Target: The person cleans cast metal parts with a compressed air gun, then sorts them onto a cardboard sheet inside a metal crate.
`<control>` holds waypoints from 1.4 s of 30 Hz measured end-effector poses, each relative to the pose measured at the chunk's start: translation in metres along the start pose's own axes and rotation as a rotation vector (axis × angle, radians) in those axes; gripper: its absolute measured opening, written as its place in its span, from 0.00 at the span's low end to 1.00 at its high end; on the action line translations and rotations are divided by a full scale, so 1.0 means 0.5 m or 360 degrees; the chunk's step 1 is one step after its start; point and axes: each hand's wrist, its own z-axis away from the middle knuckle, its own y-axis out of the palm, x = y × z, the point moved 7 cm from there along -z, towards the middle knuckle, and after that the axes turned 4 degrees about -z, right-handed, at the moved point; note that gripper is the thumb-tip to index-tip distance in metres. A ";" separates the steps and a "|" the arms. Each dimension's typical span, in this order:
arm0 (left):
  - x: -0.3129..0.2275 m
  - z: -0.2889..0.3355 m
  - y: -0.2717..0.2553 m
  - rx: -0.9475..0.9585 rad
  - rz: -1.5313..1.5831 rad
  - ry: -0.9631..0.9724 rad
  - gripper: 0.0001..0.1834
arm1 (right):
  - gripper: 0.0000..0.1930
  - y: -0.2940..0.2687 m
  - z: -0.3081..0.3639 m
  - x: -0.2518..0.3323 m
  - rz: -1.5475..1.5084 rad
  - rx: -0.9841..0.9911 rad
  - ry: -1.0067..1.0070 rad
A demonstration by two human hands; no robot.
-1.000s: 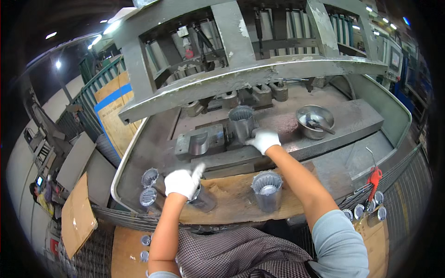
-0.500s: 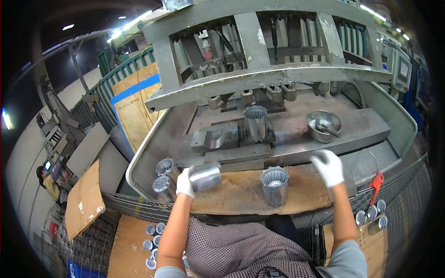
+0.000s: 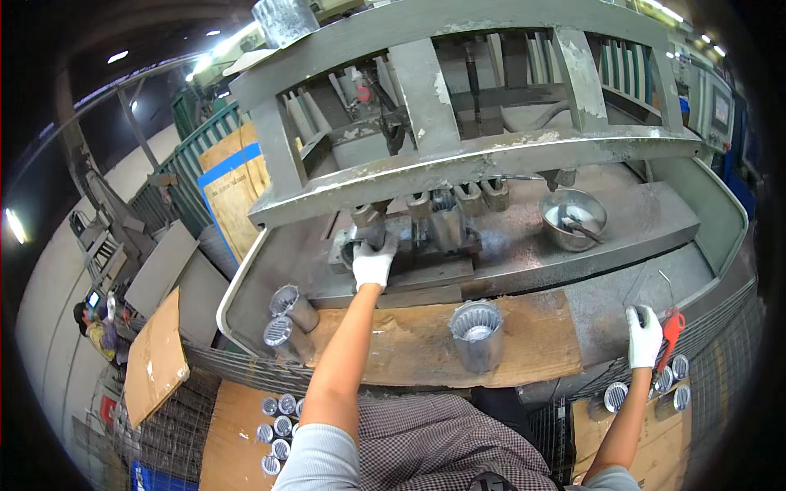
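My left hand [image 3: 372, 266], in a white glove, reaches to the steel block [image 3: 339, 255] on the machine bed. Its fingers close on a metal cylinder [image 3: 350, 250], mostly hidden by the hand and the shadow there. Right of it, a second finned cylinder [image 3: 448, 227] stands in a fixture under the machine's crossbeam. My right hand [image 3: 644, 337], also gloved, is at the right edge beside a red-handled air gun [image 3: 673, 329] and a metal hook [image 3: 666, 283]. Its fingers are loosely bent and apart, with nothing visible in them.
A finned cylinder [image 3: 477, 340] stands on the cardboard [image 3: 540, 340] before me; two more [image 3: 288, 340] are at its left end. A steel bowl [image 3: 573, 219] holds a tool. The heavy crossbeam [image 3: 491, 168] spans overhead. Several finished-looking cylinders [image 3: 282, 425] lie low on the left.
My left hand has carried the cylinder forward from above the cardboard to the steel block. My right hand has moved right and nearer to me, beside the air gun. The view has shifted.
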 end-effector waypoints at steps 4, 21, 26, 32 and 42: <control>-0.008 -0.005 -0.020 0.0046 -0.0082 0.0031 0.27 | 0.14 -0.020 0.001 0.034 0.0144 -0.0024 -0.0060; -0.152 0.007 -0.102 0.0505 -0.1402 -0.0219 0.41 | 0.26 -0.216 -0.027 0.153 0.0591 -0.0560 -0.0557; -0.147 0.122 -0.117 0.0161 -0.0532 -0.0265 0.50 | 0.44 -0.327 -0.058 -0.040 0.0954 -0.0686 -0.0100; -0.287 0.412 0.031 0.0871 0.0934 0.0098 0.70 | 0.31 -0.237 -0.067 0.062 0.1233 -0.0325 -0.0191; -0.537 0.404 0.049 0.1249 -0.0651 0.1029 0.44 | 0.34 0.014 0.257 0.261 -0.0024 0.1133 0.0266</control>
